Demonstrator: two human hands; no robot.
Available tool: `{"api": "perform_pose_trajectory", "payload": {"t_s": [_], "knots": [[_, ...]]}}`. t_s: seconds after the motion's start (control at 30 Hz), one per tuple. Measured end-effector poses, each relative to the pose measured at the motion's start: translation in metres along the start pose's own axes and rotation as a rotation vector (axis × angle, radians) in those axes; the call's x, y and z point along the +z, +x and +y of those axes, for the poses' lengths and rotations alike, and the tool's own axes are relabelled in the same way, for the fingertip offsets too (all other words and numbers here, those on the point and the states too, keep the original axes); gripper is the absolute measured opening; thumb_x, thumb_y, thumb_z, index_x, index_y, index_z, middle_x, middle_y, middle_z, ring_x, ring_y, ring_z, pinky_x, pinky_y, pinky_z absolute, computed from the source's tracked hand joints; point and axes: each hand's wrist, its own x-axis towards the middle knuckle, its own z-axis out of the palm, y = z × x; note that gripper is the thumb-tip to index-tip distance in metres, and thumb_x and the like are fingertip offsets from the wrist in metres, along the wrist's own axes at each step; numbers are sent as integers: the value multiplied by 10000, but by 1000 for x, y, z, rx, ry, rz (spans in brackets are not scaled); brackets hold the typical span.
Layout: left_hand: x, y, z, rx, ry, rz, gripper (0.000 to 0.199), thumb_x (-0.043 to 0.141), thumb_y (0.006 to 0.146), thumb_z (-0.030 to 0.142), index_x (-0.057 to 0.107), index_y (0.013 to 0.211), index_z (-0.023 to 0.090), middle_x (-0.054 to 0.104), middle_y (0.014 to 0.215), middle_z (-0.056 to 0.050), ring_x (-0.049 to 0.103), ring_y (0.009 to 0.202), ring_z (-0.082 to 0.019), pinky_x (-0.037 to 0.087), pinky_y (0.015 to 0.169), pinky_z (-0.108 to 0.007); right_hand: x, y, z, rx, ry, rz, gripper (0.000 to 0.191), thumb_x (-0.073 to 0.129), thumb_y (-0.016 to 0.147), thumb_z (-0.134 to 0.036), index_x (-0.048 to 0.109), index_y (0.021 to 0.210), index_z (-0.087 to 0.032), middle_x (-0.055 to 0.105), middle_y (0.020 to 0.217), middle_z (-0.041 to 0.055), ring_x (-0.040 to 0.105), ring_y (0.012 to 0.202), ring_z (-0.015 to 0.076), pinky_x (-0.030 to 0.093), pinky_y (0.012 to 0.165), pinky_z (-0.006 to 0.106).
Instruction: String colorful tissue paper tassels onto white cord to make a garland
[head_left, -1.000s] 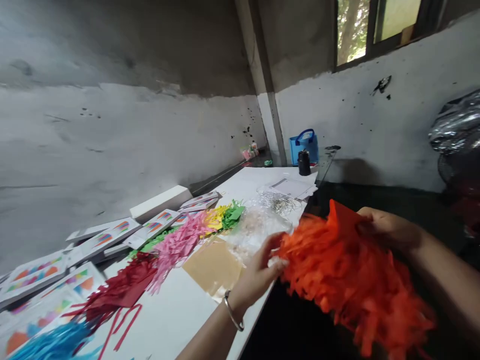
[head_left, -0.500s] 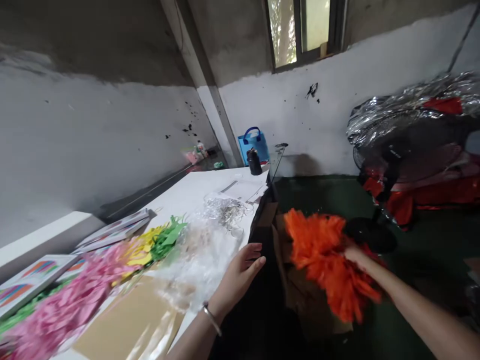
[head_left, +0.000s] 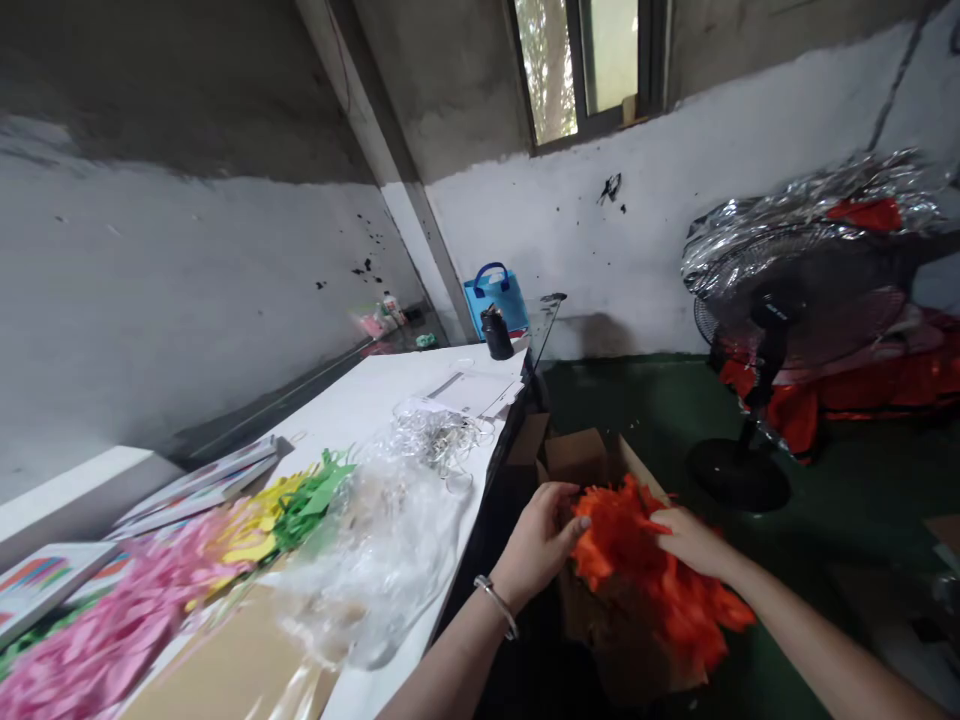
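A bunch of orange strips (head_left: 630,530) lies over the opening of a cardboard box (head_left: 577,457) beside the table. My right hand (head_left: 694,540) is closed on the bunch from the right. At its left edge is my left hand (head_left: 544,535), fingers curved and thumb apart from them, against the orange strips; a silver bangle is on that wrist. Some of the left fingertips are hidden behind the strips and the box edge.
The white table (head_left: 360,385) holds pink strips (head_left: 142,600), yellow and green strips, clear plastic bags (head_left: 375,540), papers and a black bottle (head_left: 496,334). A blue bag (head_left: 497,297) stands behind. A standing fan (head_left: 772,310) is at the right.
The orange bunch has come down onto the box with my right hand. My left hand has moved right from the table edge to the bunch. The view has shifted slightly.
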Motion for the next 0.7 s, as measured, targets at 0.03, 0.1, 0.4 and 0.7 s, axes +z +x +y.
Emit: {"api": "perform_pose_trajectory", "payload": {"t_s": [0.03,0.1,0.4,0.7], "knots": [[3,2,1,22,21,-10,363,678,879,377,637,1189,193,658,1208,-133,629,1129,-282,495,1021,-459,-1,0,-4,-20,-33,-21,272,635,930,-405,653,1095,-190,699,1119,28,685,937,214,593,806,416],[6,2,4,62,59,-29,381,683,876,361,628,1214,194,626,1271,-146,590,1193,-292,450,1072,-477,-4,0,-15,-70,-94,-61,215,647,923,-385,670,995,-185,712,1044,22,677,934,203,562,857,443],[-18,-23,36,159,270,-252,400,704,845,465,708,1176,242,652,1273,-121,561,1208,-323,385,1106,-490,-45,-10,-96,-345,24,-308,288,628,815,-262,516,553,-224,549,665,-38,560,764,179,418,818,356],[-76,-82,28,-124,26,-4,716,556,831,728,599,1306,194,586,1382,-162,531,1281,-334,403,1096,-435,-44,11,-123,-383,296,-612,495,664,749,-614,458,541,-215,397,610,-75,378,572,105,296,493,257]]}}
